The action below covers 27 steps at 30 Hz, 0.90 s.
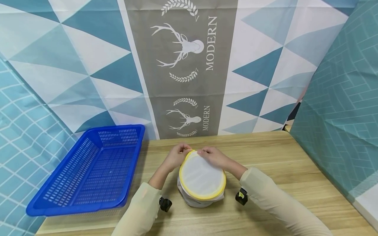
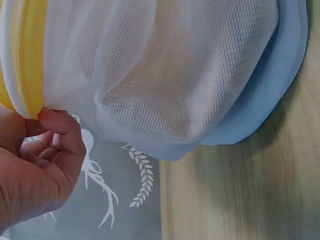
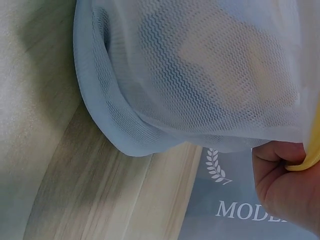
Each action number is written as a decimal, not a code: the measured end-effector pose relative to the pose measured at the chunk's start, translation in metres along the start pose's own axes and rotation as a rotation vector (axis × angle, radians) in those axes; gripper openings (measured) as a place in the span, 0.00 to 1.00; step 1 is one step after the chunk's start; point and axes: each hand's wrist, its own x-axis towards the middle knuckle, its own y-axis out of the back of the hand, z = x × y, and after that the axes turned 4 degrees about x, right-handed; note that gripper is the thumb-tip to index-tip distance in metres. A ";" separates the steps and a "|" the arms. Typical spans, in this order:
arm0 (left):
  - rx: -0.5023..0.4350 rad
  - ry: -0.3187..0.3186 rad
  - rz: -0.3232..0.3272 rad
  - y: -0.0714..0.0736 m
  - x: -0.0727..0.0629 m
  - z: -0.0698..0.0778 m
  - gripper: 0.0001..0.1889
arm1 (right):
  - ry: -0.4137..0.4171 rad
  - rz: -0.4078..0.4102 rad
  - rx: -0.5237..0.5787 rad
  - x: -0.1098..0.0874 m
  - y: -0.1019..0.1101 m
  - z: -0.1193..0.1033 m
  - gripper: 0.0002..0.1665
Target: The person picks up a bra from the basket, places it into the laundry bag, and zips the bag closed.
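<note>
A round white mesh laundry bag (image 1: 202, 175) with a yellow zipper band (image 1: 180, 173) around its top stands on the wooden table in the head view. My left hand (image 1: 176, 156) pinches the far edge of the band between thumb and forefinger. Just to the right, my right hand (image 1: 215, 158) grips the same edge, thumb on top. The left wrist view has the left fingertips (image 2: 55, 120) at the yellow band, beside the bag's thin mesh wall (image 2: 150, 90). In the right wrist view, the right hand (image 3: 285, 182) curls at the band; pale, yellowish shapes show blurred through the mesh.
A blue plastic basket (image 1: 109, 173) with slotted walls stands on the left of the table (image 1: 265, 154). Behind the table hangs a patterned cloth (image 1: 189, 82) with deer heads and triangles. Tile-patterned sheets (image 1: 342, 108) flank both sides.
</note>
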 end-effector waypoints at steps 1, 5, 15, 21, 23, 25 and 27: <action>0.000 0.000 0.002 0.000 -0.001 0.000 0.06 | -0.006 0.003 0.002 0.000 0.000 0.000 0.19; -0.007 0.006 0.012 0.001 -0.002 -0.003 0.07 | -0.031 0.012 0.018 -0.001 0.000 0.001 0.20; -0.039 0.065 0.038 0.002 -0.009 -0.003 0.07 | -0.034 0.018 0.005 -0.005 0.000 -0.003 0.20; -0.010 0.053 0.050 0.002 -0.010 -0.002 0.07 | -0.011 0.020 -0.043 -0.006 0.001 -0.004 0.20; 0.004 0.051 0.050 0.002 -0.010 -0.002 0.07 | 0.007 0.013 -0.074 -0.006 0.001 -0.004 0.20; 0.014 0.057 0.048 0.002 -0.012 -0.001 0.06 | 0.014 0.001 -0.092 -0.006 0.002 -0.004 0.21; 0.021 0.061 0.047 0.002 -0.013 0.000 0.06 | 0.014 -0.013 -0.093 -0.007 0.002 -0.003 0.21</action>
